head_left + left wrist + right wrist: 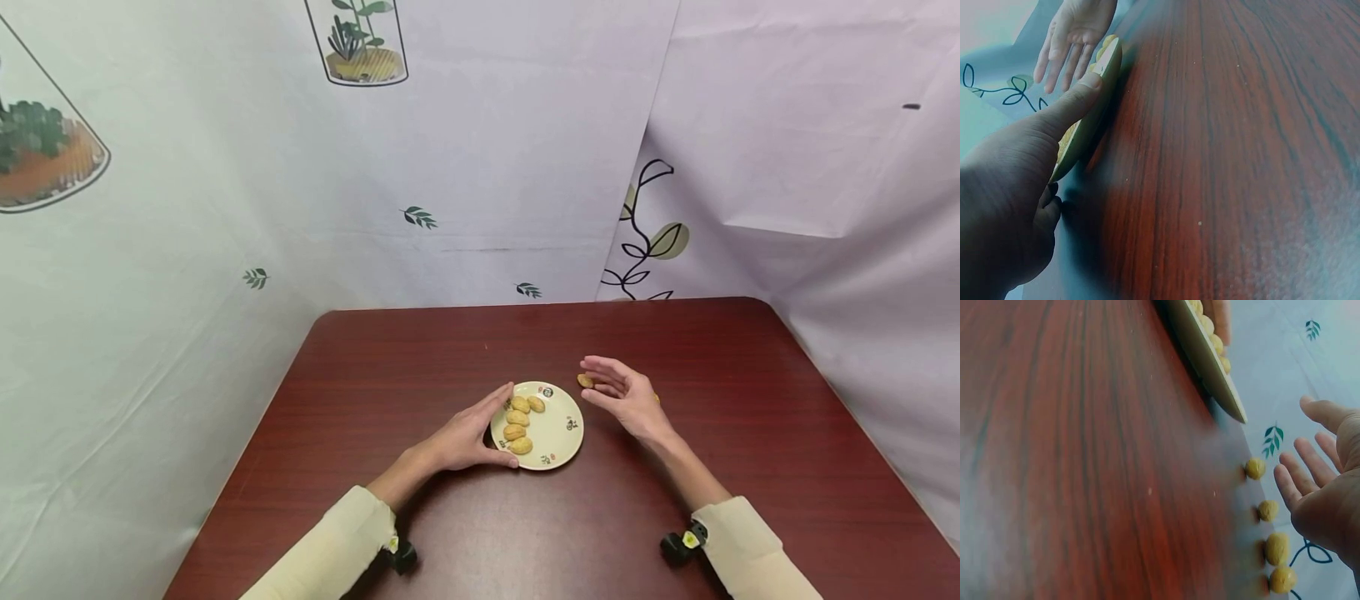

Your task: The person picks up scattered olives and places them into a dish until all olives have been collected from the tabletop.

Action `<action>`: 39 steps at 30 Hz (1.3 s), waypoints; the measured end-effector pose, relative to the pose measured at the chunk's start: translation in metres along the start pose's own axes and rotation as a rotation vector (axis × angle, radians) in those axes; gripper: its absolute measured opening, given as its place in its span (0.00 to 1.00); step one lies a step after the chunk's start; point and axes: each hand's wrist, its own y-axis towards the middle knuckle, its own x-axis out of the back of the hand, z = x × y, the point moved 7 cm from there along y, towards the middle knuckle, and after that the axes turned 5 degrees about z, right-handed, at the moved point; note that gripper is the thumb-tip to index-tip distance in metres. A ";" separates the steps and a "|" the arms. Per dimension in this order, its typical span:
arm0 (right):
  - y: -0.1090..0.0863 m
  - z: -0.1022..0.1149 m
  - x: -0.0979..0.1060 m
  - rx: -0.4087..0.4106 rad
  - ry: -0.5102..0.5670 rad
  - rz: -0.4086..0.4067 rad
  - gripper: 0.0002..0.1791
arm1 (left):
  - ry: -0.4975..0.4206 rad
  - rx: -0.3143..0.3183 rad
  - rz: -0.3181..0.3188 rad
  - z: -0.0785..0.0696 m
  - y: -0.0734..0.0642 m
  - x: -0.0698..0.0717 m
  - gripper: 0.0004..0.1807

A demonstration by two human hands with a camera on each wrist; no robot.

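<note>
A cream plate with small printed marks sits mid-table, several walnuts gathered on its left half. My left hand grips the plate's left edge, with the fingers at the far side and the thumb along the near rim. To the right of the plate, my right hand hovers with its fingers apart and holds nothing. One loose walnut lies by its fingertips. More loose walnuts stand in a row on the table in the right wrist view; in the head view the hand mostly hides them.
The dark red wooden table reaches back to a pale cloth backdrop with printed plants. Cloth also hangs along both sides. Each sleeve cuff carries a small black wrist camera, such as the right one.
</note>
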 end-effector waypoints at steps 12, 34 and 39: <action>-0.013 -0.003 0.026 0.064 -0.011 -0.036 0.29 | 0.006 -0.005 -0.004 0.001 0.000 0.000 0.68; -0.033 -0.008 0.071 -0.031 -0.088 -0.164 0.25 | 0.018 -0.008 0.003 0.000 0.000 0.001 0.67; -0.037 -0.014 0.074 -0.074 -0.107 -0.143 0.25 | 0.012 -0.011 0.002 0.000 0.000 0.001 0.67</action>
